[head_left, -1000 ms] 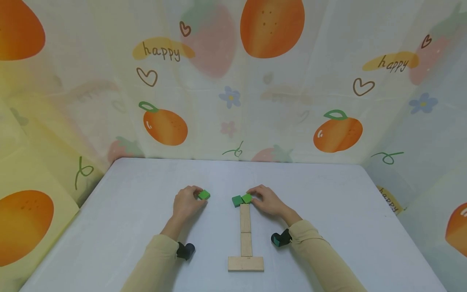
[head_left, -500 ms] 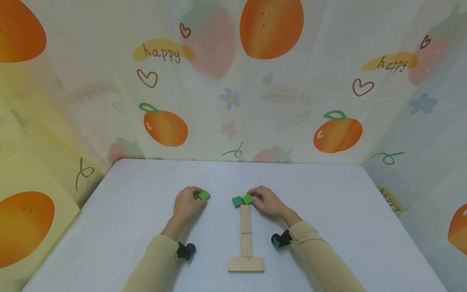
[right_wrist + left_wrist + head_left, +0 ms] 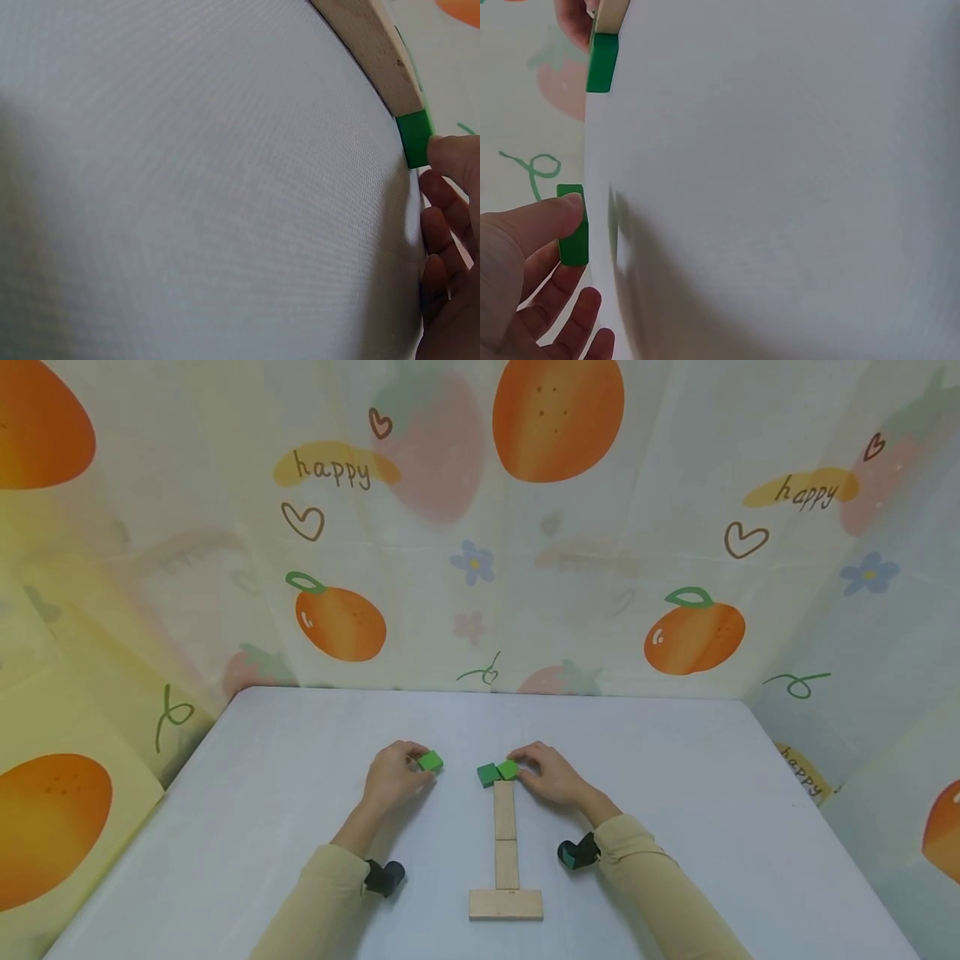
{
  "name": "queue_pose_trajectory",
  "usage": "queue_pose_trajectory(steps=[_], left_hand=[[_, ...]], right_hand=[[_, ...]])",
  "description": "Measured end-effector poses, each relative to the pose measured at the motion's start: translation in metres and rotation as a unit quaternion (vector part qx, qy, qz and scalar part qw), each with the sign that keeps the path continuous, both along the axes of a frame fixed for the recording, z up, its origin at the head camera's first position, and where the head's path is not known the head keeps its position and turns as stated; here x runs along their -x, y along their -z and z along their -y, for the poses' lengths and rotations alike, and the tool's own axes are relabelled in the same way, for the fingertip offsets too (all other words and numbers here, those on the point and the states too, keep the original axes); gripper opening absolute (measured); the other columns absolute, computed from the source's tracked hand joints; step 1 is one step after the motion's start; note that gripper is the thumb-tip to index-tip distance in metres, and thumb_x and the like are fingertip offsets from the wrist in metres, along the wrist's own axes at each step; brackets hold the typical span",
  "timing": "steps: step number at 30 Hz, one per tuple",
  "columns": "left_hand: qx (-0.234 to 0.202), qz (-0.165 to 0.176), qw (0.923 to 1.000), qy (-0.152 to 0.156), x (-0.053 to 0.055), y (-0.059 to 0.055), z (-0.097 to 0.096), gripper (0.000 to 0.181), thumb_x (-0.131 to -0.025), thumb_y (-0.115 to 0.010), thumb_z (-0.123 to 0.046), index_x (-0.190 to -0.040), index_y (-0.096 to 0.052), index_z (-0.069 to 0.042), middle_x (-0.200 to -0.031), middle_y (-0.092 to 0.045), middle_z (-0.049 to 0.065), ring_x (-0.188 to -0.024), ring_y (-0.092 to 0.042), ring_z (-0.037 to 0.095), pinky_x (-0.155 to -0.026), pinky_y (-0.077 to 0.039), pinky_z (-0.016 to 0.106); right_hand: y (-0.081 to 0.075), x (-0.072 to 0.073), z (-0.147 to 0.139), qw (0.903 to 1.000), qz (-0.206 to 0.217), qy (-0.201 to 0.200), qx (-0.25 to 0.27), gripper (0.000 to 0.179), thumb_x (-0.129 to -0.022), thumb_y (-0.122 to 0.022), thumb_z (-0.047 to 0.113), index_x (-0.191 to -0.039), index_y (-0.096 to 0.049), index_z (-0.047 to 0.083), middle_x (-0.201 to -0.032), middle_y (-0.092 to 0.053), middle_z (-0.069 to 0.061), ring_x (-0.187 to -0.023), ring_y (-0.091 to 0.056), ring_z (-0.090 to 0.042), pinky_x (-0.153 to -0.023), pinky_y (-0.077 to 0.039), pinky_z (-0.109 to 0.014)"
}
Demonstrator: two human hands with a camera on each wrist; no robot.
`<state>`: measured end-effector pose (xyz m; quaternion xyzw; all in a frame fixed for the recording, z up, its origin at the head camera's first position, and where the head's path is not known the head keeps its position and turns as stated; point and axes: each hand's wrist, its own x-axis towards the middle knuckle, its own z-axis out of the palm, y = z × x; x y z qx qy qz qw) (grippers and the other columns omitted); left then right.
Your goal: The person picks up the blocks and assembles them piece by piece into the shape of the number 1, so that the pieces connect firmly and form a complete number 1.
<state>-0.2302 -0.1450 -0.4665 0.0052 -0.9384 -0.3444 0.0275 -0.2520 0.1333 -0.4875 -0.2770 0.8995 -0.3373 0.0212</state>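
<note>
Between thumb and fingers, my left hand (image 3: 390, 777) pinches a small green block (image 3: 430, 762). In the left wrist view this block (image 3: 573, 236) hangs a little above the table, its shadow beside it. My right hand (image 3: 553, 774) holds a second green block (image 3: 507, 769) by its edge, at the far end of a row of wooden blocks (image 3: 505, 810). The right wrist view shows the thumb on this green block (image 3: 414, 139), which touches the wood. A darker green block (image 3: 488, 774) lies just left of it, angled, with no hand on it.
Two wooden blocks run lengthwise toward me and meet a crosswise wooden block (image 3: 506, 905) near the front. All of this lies on a white table (image 3: 660, 752). A printed curtain (image 3: 427, 568) hangs behind the table's back edge.
The left hand has moved slightly to the right, bringing its green block nearer the other green blocks. The right hand and the blocks on the table have stayed put.
</note>
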Motion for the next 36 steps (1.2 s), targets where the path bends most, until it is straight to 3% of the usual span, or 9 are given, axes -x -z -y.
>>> queue_pose_trajectory(steps=[11, 28, 36], left_hand=[[0.008, -0.002, 0.9995, 0.031, -0.003, -0.007, -0.012, 0.032, -0.069, -0.078, -0.014, -0.099, -0.068, -0.008, -0.095, -0.064, 0.006, -0.095, -0.058, 0.026, -0.079, -0.046, 0.04], [0.006, 0.016, 0.9951, 0.097, -0.008, 0.002, -0.033, 0.031, -0.07, -0.078, -0.014, -0.098, -0.068, -0.011, -0.093, -0.063, 0.001, -0.09, -0.056, 0.019, -0.078, -0.046, 0.036], [0.019, 0.013, 0.9939, 0.108, -0.011, 0.003, -0.042, 0.031, -0.068, -0.079, -0.015, -0.098, -0.069, -0.011, -0.088, -0.062, -0.001, -0.081, -0.053, 0.015, -0.073, -0.045, 0.033]], right_hand=[[0.0, 0.0, 0.0, 1.0, 0.005, 0.004, -0.001, 0.028, -0.088, -0.057, 0.009, -0.116, -0.058, 0.008, -0.111, -0.058, -0.008, -0.102, -0.054, -0.023, -0.089, -0.043, -0.039], [0.003, 0.002, -0.001, 1.0, -0.003, -0.001, 0.001, 0.028, -0.088, -0.058, 0.01, -0.116, -0.059, 0.008, -0.111, -0.059, -0.007, -0.102, -0.054, -0.022, -0.089, -0.043, -0.038], [0.003, 0.002, 0.0, 1.0, -0.007, -0.004, 0.005, 0.028, -0.088, -0.058, 0.01, -0.115, -0.059, 0.007, -0.111, -0.059, -0.009, -0.102, -0.054, -0.023, -0.089, -0.043, -0.039]])
